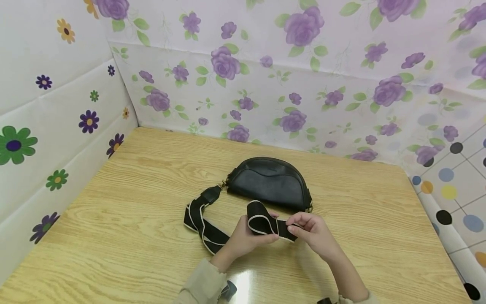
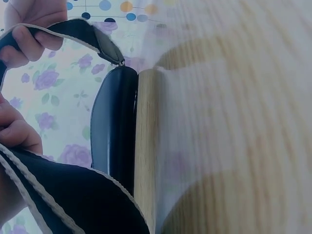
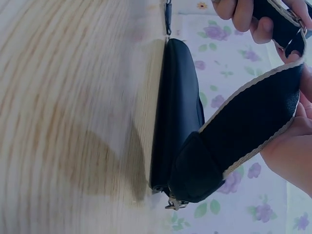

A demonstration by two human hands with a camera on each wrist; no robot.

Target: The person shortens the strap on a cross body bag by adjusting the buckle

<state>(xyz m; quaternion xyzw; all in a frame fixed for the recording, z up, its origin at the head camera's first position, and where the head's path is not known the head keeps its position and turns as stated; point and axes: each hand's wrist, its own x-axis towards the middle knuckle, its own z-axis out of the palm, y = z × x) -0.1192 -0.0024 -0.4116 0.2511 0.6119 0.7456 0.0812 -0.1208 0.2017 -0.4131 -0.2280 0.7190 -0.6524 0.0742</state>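
Note:
A black half-moon handbag (image 1: pixel 267 183) lies on the wooden table, just beyond both hands. Its black strap (image 1: pixel 195 215) has pale edging and is clipped to the bag by metal hardware. My left hand (image 1: pixel 244 238) grips a doubled loop of the strap beside a thin metal slider (image 1: pixel 277 228). To the right of the slider, my right hand (image 1: pixel 315 236) pinches the strap between thumb and fingers. In the right wrist view, a leather strap end (image 3: pixel 195 168) hangs from a metal clasp (image 3: pixel 174 203) at the bag's end. The left palm is partly hidden by the strap.
The wood-grain table (image 1: pixel 125 236) extends around the bag. A flowered cloth wall (image 1: pixel 262 80) rises along the back, with patterned side walls at left and right. A bright reflection shows on the table near the left sleeve (image 1: pixel 203 283).

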